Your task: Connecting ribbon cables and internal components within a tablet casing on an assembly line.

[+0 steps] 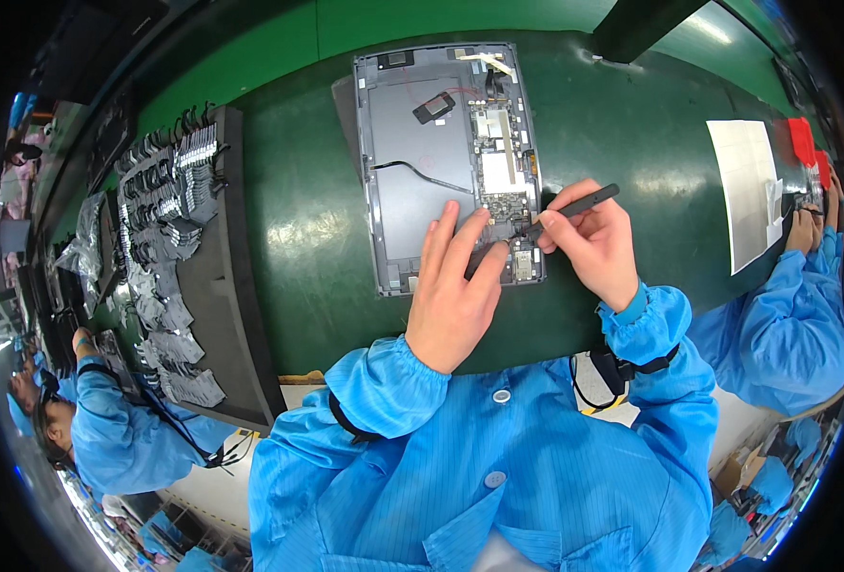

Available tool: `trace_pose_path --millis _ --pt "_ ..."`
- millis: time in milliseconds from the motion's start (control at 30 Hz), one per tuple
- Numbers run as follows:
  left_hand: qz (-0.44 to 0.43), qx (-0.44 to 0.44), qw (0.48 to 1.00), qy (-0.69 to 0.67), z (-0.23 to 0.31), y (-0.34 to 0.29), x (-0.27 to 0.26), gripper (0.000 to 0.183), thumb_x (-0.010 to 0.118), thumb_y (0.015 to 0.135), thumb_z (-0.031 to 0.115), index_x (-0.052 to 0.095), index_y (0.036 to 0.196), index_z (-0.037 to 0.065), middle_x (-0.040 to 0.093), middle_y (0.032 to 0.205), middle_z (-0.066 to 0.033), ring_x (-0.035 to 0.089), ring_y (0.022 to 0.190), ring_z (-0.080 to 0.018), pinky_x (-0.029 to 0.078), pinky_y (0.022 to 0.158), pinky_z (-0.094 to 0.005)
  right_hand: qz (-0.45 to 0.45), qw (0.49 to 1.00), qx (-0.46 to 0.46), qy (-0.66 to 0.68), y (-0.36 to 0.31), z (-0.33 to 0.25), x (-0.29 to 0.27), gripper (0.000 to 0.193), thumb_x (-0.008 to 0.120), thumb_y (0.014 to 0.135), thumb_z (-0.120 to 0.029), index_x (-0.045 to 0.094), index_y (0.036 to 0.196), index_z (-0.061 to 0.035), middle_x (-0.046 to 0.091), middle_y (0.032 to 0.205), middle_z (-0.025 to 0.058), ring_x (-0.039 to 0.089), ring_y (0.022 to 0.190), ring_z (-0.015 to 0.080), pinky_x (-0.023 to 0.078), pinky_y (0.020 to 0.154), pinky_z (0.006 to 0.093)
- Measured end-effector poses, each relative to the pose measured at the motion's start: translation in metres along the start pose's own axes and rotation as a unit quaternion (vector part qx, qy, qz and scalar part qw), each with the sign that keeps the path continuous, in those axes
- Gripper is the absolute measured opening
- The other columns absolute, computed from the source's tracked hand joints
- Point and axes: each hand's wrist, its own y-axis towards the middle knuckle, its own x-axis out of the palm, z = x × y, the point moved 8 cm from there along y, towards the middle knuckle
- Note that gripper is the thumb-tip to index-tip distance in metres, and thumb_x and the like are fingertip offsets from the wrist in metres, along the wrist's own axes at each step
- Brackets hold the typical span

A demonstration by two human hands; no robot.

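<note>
An opened tablet-like device lies on the green table, its grey housing showing a circuit board along the right side. My left hand rests over the housing's lower part with fingers stretched out, fingertips against the board's lower end. In a pinch, my right hand holds a slim black pen-shaped tool, slanting down left so its tip meets the lower board. What lies under that tip is too small to make out. A loose black speaker-like part on thin red wires sits in the upper housing, above a black cable.
At left, a dark tray holds rows of grey-and-black flat cable parts. A white sheet and red pieces lie at the far right. Co-workers in blue sit on the left and right. A dark post stands behind.
</note>
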Motion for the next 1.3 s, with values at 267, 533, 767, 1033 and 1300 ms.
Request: trace_pose_path --millis 267,533,767,1033,1300 --pt "0.050 -0.002 0.997 -0.050 -0.001 -0.008 -0.029 0.036 0.063 0.077 -0.006 0.063 0.112 0.006 0.050 0.131 -0.0166 0.047 0.126 -0.0391 0.043 0.102 -0.0462 0.065 0.985 -0.030 0.156 0.014 -0.004 -0.028 0.011 0.045 0.097 -0.010 0.050 0.099 -0.0013 0.063 0.088 0.0151 0.063 0.075 0.0207 0.054 0.068 0.0323" --pt "0.097 -0.227 0.961 -0.123 -0.070 -0.038 -0.067 0.042 0.059 0.084 -0.003 0.053 0.126 -0.001 0.056 0.108 -0.0143 0.060 0.089 -0.0228 0.051 0.073 -0.0315 0.036 0.997 -0.015 -0.073 0.039 -0.011 -0.008 0.034 0.039 0.093 -0.005 0.050 0.122 0.0052 0.064 0.106 0.0149 0.063 0.083 0.0165 0.052 0.065 0.0272" --pt "0.146 -0.214 0.959 -0.113 -0.063 -0.067 -0.104 0.031 0.062 0.083 -0.003 0.061 0.115 -0.001 0.062 0.098 -0.0141 0.065 0.082 -0.0210 0.053 0.073 -0.0302 0.036 0.989 -0.045 -0.138 0.044 -0.007 -0.010 0.031 0.041 0.093 -0.006 0.053 0.120 0.0036 0.064 0.087 0.0092 0.059 0.071 0.0115 0.049 0.061 0.0242" --pt "0.274 -0.386 0.840 0.265 -0.166 -0.189 -0.270 0.011 0.071 0.077 0.007 0.066 0.086 0.002 0.065 0.074 -0.0125 0.064 0.063 -0.0264 0.051 0.061 -0.0363 0.068 0.971 -0.101 -0.206 0.046 -0.021 -0.010 0.025 0.043 0.097 -0.005 0.052 0.117 0.0046 0.065 0.095 0.0099 0.061 0.079 0.0117 0.050 0.062 0.0235" --pt "0.198 -0.418 0.784 0.414 -0.188 -0.172 -0.279 0.032 0.079 0.072 0.032 0.061 0.082 0.007 0.060 0.083 -0.0094 0.058 0.082 -0.0313 0.048 0.069 -0.0434 0.074 0.960 -0.111 -0.246 0.046 -0.021 -0.012 0.023 0.044 0.098 -0.007 0.056 0.114 0.0037 0.065 0.097 0.0103 0.061 0.082 0.0119 0.050 0.062 0.0234"
